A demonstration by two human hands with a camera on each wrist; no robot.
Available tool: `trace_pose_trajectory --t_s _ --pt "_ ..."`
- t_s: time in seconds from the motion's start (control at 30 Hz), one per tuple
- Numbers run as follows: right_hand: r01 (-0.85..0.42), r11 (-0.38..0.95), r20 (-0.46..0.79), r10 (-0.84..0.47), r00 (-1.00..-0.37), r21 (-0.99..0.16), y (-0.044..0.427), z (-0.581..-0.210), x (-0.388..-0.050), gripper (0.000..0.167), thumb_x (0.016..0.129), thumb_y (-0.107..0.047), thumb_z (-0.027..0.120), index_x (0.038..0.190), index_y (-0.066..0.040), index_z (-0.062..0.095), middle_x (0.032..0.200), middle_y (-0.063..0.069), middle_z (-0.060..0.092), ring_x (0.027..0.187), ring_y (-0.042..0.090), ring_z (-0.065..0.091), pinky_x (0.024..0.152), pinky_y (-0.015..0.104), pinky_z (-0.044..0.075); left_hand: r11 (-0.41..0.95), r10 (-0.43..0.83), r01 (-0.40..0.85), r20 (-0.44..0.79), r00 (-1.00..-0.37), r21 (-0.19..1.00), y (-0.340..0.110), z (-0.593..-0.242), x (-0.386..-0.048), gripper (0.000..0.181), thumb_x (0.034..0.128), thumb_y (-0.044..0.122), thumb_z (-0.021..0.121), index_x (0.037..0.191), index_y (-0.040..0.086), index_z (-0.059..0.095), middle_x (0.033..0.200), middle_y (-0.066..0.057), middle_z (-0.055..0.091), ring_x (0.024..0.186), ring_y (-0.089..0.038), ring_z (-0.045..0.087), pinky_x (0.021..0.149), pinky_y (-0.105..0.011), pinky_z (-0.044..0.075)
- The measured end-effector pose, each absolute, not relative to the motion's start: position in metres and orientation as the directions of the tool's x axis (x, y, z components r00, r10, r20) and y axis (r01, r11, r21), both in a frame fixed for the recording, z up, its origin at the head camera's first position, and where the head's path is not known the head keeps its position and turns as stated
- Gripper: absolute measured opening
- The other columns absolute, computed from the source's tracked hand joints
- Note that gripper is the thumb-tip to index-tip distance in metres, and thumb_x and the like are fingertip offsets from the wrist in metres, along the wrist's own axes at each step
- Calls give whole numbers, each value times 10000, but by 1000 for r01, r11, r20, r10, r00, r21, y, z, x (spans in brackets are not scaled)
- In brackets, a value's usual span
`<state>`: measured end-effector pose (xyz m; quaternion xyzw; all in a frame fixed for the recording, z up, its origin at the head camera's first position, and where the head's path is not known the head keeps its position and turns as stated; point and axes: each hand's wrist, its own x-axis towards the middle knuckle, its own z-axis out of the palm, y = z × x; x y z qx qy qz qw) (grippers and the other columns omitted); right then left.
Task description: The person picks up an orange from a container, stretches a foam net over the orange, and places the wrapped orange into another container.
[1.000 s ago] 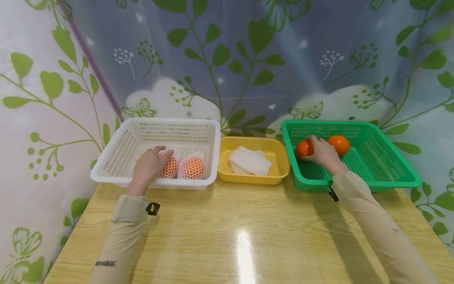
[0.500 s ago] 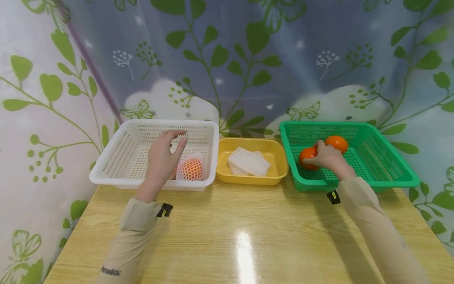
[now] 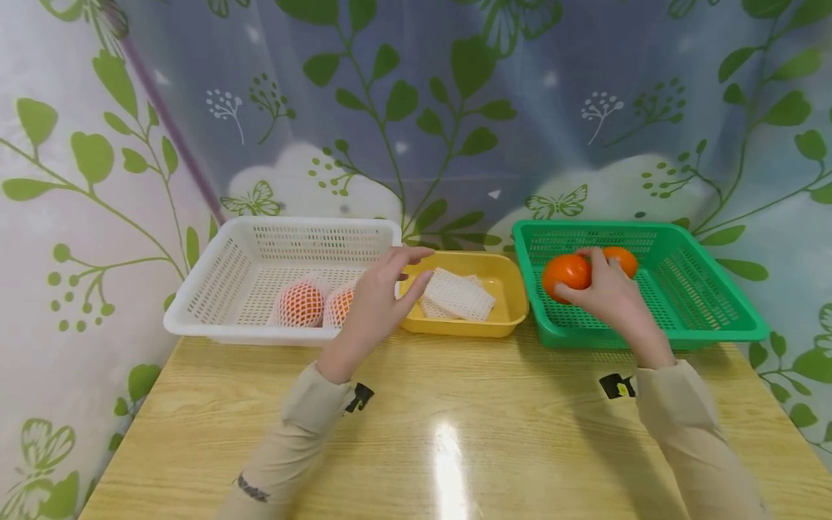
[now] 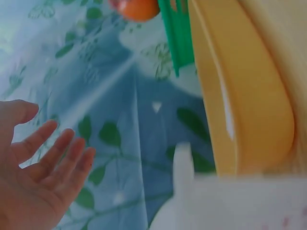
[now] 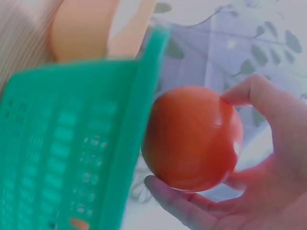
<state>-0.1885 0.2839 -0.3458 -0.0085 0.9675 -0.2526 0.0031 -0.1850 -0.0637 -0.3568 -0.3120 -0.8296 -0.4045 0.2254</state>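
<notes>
The right hand (image 3: 614, 292) holds a round, smooth, orange-red fruit (image 3: 565, 277); its grip is as wide as the fruit, with the thumb on one side and the curled fingers on another. This fruit is almost a ball, so I cannot tell a long axis. It is at the left part of a green plastic basket with holes (image 3: 650, 336), which stands at the far right corner of the wooden desk (image 3: 513, 404), its long axis along the far edge. If the fruit touches the basket's bottom, I cannot tell. A second round orange fruit (image 3: 622, 261) lies behind the hand.

The left hand (image 3: 372, 302) has its grip spread wide and holds nothing; its fingers point towards the right, over a yellow plastic tray (image 3: 461, 329) at the middle of the far edge. In this tray, white foam nets (image 3: 458, 292) lie flat, the upper one slanting towards the near right. At the far left corner, a white plastic basket (image 3: 253, 332) contains two net-wrapped orange fruits (image 3: 302, 303).
</notes>
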Motion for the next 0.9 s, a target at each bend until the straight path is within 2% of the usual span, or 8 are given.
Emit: trace_pose_trajectory --t_s 0.1,0.23,0.33,0.43,0.5,0.6,0.8,0.9 --pt "-46 850 61 -16 -998 -524 270 -343 -178 758 959 -443 620 1510 -16 323 1322 342 433 1027 454 574 755 554 528 456 390 721 611 -689 522 -43 -363 -184 405 1001 200 662 1367 47 583 1291 -109 632 1143 -235 614 883 -353 574" --pt "-88 811 108 -31 -994 -579 249 -345 -169 763 971 -466 621 1516 -19 329 1311 306 463 1048 424 567 788 555 525 457 464 752 593 -658 475 -16 -372 -182 578 961 232 721 1458 55 487 1412 -118 552 1250 -245 565 1005 -368 522" --pt "-136 755 138 -62 -989 -641 232 -351 -165 728 981 -406 634 1507 -3 333 1358 291 463 1076 410 554 826 544 521 480 496 768 590 -637 424 2 -379 -182 709 932 272 759 1514 65 411 1500 -141 465 1346 -276 493 1071 -393 482" --pt "-172 691 158 -84 -984 -702 218 -355 -162 691 983 -334 651 1499 4 340 1438 289 433 1140 427 539 882 563 523 498 496 767 592 -635 405 14 -385 -182 800 889 281 805 1536 87 377 1537 -168 405 1370 -307 465 1068 -396 488" --pt "-186 661 168 -91 -982 -727 211 -358 -161 677 982 -308 661 1497 -2 345 1473 280 416 1173 434 529 909 569 520 498 488 764 596 -637 410 20 -389 -182 833 861 255 833 1536 90 374 1534 -178 400 1352 -317 484 1063 -390 493" --pt "-192 638 178 -86 -980 -746 202 -363 -159 681 972 -314 679 1498 -22 359 1468 256 422 1142 413 540 888 531 547 492 462 754 604 -650 435 24 -392 -182 838 830 210 860 1513 72 395 1496 -168 436 1303 -307 526 1072 -378 485" --pt "-218 641 202 -100 -974 -736 192 -370 -154 715 970 -352 693 1532 -50 372 1328 247 453 1030 363 608 829 449 605 508 395 707 596 -699 493 24 -399 -181 830 803 182 881 1475 42 416 1415 -167 509 1238 -302 585 1048 -377 505" --pt "-248 627 220 -122 -968 -739 192 -370 -150 642 1009 -334 640 1544 -80 390 1282 241 469 1045 371 616 825 436 597 466 377 684 574 -727 561 20 -400 -180 804 818 196 870 1468 43 423 1401 -157 526 1233 -285 589 1002 -343 534"
